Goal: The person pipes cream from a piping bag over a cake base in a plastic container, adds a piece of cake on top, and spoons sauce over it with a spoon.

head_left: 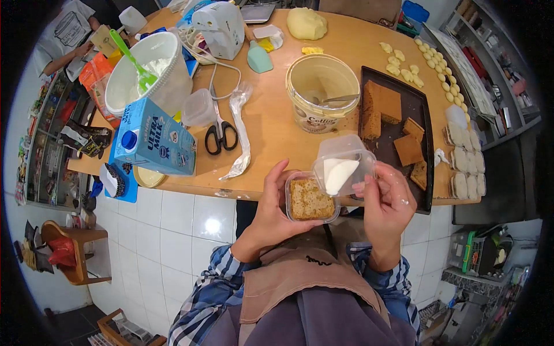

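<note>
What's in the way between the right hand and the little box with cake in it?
A clear plastic piece with something white on it. The right hand holds it, and in this view it covers the upper right corner of the box.

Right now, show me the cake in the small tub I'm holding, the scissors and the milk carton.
Cake (311, 200), head view: middle of its top.
Scissors (220, 124), head view: where the handles meet.
Milk carton (154, 141), head view: printed front panel.

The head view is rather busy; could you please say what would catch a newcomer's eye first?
Probably the clear tub of cake in the left hand, near the centre. Next might come the blue milk carton toward the table's left and the dark tray at right.
</note>
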`<state>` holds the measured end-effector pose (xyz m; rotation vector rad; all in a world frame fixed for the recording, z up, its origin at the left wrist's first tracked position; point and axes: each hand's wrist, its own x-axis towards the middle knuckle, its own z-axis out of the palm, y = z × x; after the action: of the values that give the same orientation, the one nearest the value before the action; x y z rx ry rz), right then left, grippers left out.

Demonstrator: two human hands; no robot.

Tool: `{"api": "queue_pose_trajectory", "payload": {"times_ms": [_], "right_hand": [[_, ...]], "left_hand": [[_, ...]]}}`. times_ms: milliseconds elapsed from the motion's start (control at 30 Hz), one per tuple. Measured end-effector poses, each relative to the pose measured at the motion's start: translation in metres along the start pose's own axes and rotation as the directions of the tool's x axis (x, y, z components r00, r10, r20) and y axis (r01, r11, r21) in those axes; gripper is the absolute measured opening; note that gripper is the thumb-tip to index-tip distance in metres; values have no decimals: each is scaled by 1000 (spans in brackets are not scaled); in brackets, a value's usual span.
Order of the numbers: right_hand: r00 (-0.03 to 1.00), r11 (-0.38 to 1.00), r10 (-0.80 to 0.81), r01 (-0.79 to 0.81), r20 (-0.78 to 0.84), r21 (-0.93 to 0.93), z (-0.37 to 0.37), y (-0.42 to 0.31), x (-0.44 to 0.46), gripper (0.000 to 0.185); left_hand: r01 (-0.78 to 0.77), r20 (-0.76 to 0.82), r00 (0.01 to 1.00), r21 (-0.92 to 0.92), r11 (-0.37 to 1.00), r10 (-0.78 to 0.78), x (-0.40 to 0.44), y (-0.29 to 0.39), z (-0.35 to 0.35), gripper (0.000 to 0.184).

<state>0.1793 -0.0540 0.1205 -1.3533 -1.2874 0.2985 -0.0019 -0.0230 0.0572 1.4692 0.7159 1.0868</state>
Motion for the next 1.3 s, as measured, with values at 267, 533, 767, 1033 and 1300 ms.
{"api": "queue_pose_trajectory", "payload": {"times_ms": [267,533,767,1033,1300], "right_hand": [[999,1000,-8,8,31,-13,-4,-7,-8,16],[996,998,-61,61,63,-4,2,-12,-11,17],[985,996,3,-18,173,86,11,-12,-5,18],[829,751,456,-553,323,361,22,11,11,14],[805,789,518,-580,290,201,19,48,18,12]], "left_hand": [[-31,-24,999,23,999,31,2,-1,-2,112],[-19,-30,999,0,1000,19,2,-2,-3,112],[-9,-40,999,-54,999,7,1,-7,-2,110],[-15,-59,998,13,1000,15,-2,-11,-15,109],[101,-207,973,-3,995,-100,-14,-25,-33,106]]}}
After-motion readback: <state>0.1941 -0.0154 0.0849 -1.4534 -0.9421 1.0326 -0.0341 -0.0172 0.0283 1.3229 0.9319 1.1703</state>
